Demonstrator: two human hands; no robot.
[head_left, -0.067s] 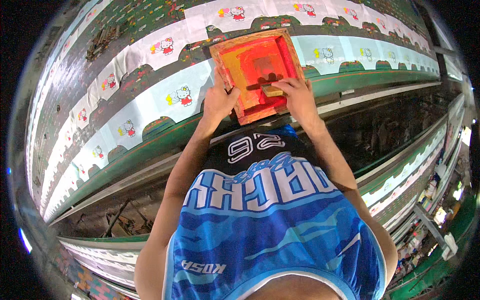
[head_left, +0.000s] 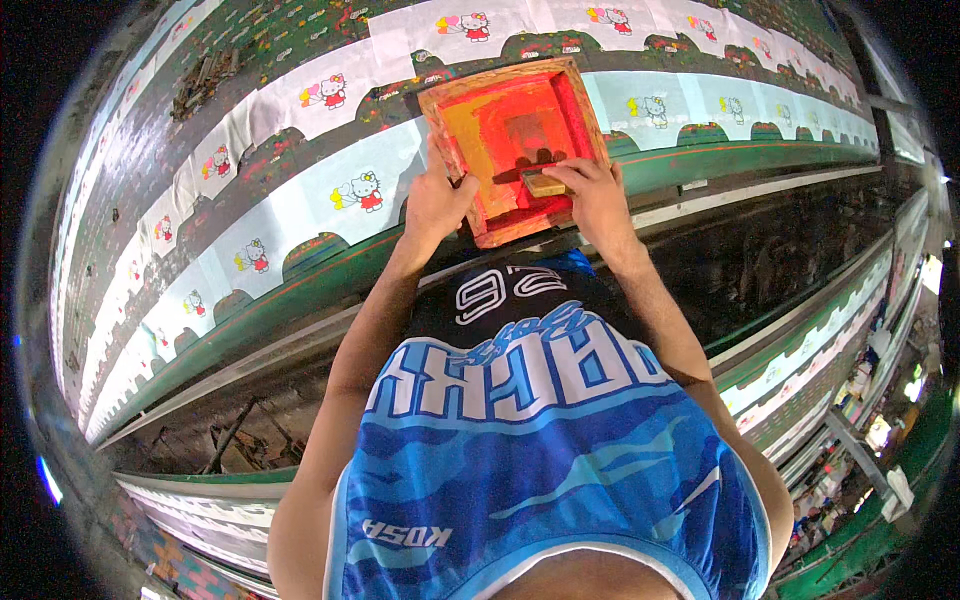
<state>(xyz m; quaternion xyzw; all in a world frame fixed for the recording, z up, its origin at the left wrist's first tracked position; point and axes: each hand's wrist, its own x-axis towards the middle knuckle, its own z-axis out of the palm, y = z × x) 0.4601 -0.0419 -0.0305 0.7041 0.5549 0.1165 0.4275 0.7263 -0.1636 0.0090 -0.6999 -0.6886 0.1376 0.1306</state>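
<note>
A wooden-edged screen printing frame, its inside smeared with red and orange ink, lies over the printing table in front of me. My left hand is closed round the frame's left side, with the thumb along the rim. In my right hand is a small squeegee with a wooden handle, pinched between thumb and fingers. It sits low inside the frame, right of the middle, over the red ink. The squeegee's lower edge is hard to make out against the dark shadow beside it. My right wrist passes over the frame's near right corner.
Rows of pale cut fabric pieces with a printed cartoon cat lie along the long green table. A pale rail runs along its near edge. More printed rows lie behind me on both sides. Scraps of wood lie at the far left.
The squeegee and my right hand have shifted very slightly toward me inside the frame. My left hand and the frame stay in place.
</note>
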